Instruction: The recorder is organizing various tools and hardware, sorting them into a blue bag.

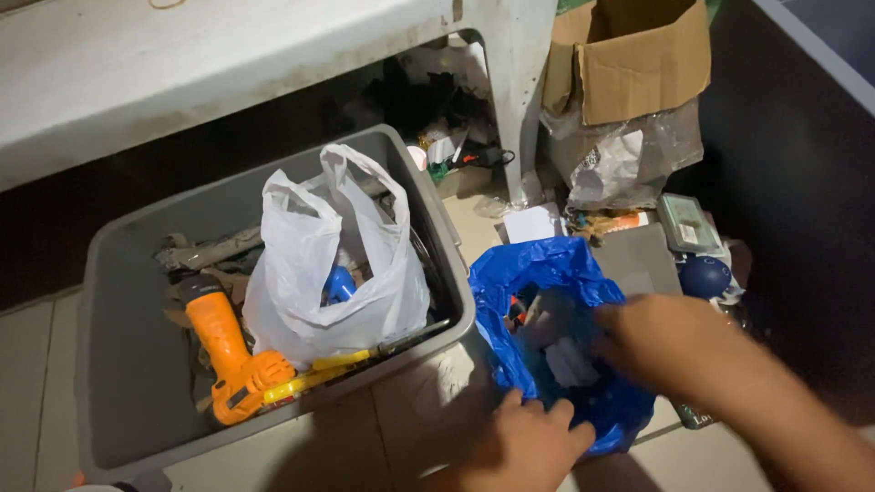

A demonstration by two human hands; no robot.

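at about nine o'clock in the view a grey plastic bin [118, 364] sits on the tiled floor [36, 383], under the edge of a pale counter [182, 64]. inside it, toward seven o'clock, lies an orange power tool [223, 351] with a yellow-handled tool [314, 374] just beside it, and a white plastic bag [314, 273] stands upright in the middle with something blue showing through. just right of the bin, near six o'clock, the left hand [529, 446] holds the near edge of a blue plastic bag [547, 273], its fingers [547, 415] curled closed on the rim. the blue bag sits open on the floor between the bin and the clutter at three o'clock, with small items dimly visible inside. the right hand [665, 342], blurred, is at the bag's far rim around four o'clock; whether its fingers grip the plastic cannot be told. at one o'clock an open cardboard box [638, 64] stands above a clear plastic bag [620, 155].
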